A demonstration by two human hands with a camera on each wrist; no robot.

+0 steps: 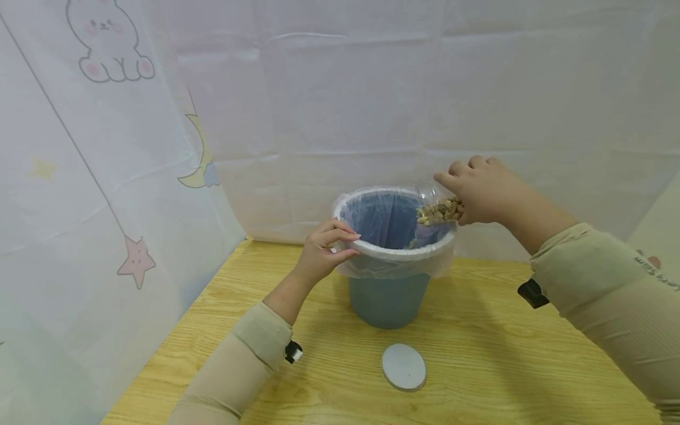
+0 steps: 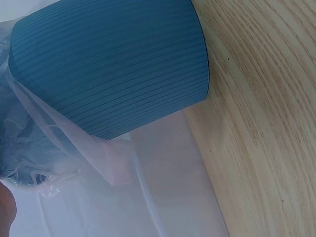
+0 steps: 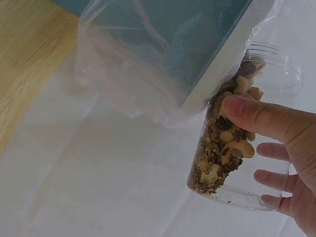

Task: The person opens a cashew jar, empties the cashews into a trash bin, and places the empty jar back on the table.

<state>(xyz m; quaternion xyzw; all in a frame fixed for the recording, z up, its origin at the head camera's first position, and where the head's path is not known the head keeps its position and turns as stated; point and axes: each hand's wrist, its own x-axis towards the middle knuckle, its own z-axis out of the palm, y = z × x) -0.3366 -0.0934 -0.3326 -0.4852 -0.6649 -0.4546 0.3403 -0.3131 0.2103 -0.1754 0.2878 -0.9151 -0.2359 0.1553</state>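
A blue trash can (image 1: 390,298) with a white rim (image 1: 395,254) stands on the table, lined with a clear plastic bag (image 1: 441,260) folded over the edge. My left hand (image 1: 321,251) pinches the rim at its left side, thumb outside and fingers over the top. In my right hand (image 1: 486,189) is a clear jar (image 3: 222,148), gripped round its body and tipped on its side, its open mouth over the can's right rim. Brown and tan nut-like pieces (image 1: 441,211) lie along the jar's lower side, reaching up to its neck.
On the wooden table (image 1: 319,378), a round white lid (image 1: 404,367) lies flat in front of the trash can. A pale cloth (image 1: 345,106) hangs behind, and a printed one with a bear and a star (image 1: 137,262) hangs at the left.
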